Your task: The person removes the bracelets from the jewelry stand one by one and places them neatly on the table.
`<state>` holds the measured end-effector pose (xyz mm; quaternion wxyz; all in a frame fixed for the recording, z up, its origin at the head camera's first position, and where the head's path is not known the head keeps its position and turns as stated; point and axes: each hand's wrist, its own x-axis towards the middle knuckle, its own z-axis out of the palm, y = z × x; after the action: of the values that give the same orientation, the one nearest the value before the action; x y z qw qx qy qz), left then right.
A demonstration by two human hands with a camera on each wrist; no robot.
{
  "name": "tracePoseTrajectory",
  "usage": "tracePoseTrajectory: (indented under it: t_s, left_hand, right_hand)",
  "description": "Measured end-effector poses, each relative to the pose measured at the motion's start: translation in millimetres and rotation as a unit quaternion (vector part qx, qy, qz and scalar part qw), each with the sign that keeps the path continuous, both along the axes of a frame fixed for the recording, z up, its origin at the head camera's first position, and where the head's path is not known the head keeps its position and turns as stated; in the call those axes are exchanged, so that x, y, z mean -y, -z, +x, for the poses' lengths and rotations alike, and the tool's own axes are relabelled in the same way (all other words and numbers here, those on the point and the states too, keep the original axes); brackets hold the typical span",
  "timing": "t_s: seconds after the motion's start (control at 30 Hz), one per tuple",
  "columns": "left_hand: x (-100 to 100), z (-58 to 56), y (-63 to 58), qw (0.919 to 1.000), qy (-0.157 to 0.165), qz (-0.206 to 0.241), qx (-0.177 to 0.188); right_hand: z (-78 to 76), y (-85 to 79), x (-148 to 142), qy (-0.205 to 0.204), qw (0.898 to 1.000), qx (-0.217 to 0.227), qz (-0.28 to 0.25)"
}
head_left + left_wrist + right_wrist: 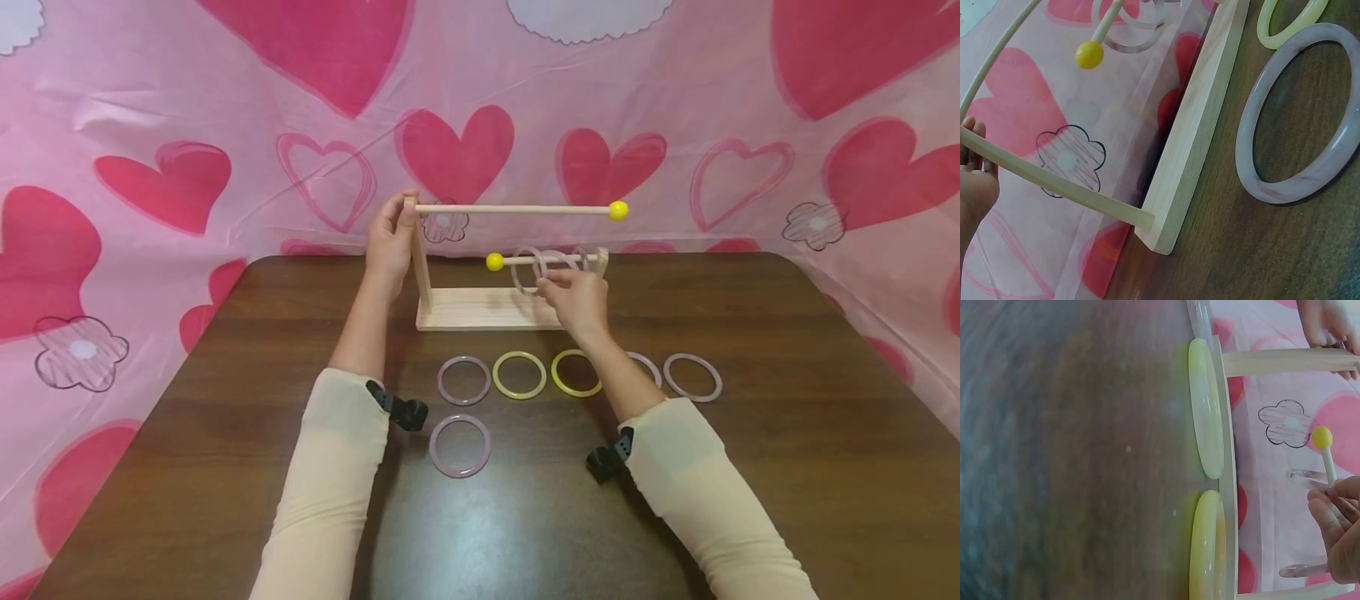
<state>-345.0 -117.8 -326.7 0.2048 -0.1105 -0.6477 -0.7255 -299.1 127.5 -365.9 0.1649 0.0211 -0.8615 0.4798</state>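
Observation:
A wooden bangle stand has two rods tipped with yellow balls, the upper one bare. My left hand grips the top of its left post. On the shorter lower rod hang several pale purple bangles. With thumb and fingers, my right hand pinches a pale purple bangle that encircles this rod, a little in from the yellow ball. Another bangle hangs nearer the right post in the right wrist view. My right fingers hide part of the bangles.
Before the stand, a row of bangles lies flat on the brown table: a purple bangle, a yellow-green bangle, a yellow bangle and purple ones further right. One more purple bangle lies closer to me. A heart-patterned cloth hangs behind.

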Motion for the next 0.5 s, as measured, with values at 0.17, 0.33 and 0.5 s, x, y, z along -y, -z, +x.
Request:
tracePoseTrajectory:
  t_s: [0.17, 0.33, 0.5]
  left_hand:
    - [0.3, 0.6, -0.3, 1.0, -0.003, -0.001, 0.0]
    - [0.2, 0.5, -0.1, 0.9999, -0.005, 0.001, -0.009]
    - [-0.9, -0.4, 0.6, 0.9999, -0.004, 0.004, -0.01]
  right_hand:
    - [-0.5, 0.2, 3.7, -0.011, 1.0, 0.004, -0.018]
    - [-0.8, 0.3, 6.2, -0.014, 1.0, -0.001, -0.013]
    - [-0.8, -0.8, 8.5, -0.02, 1.0, -0.003, -0.018]
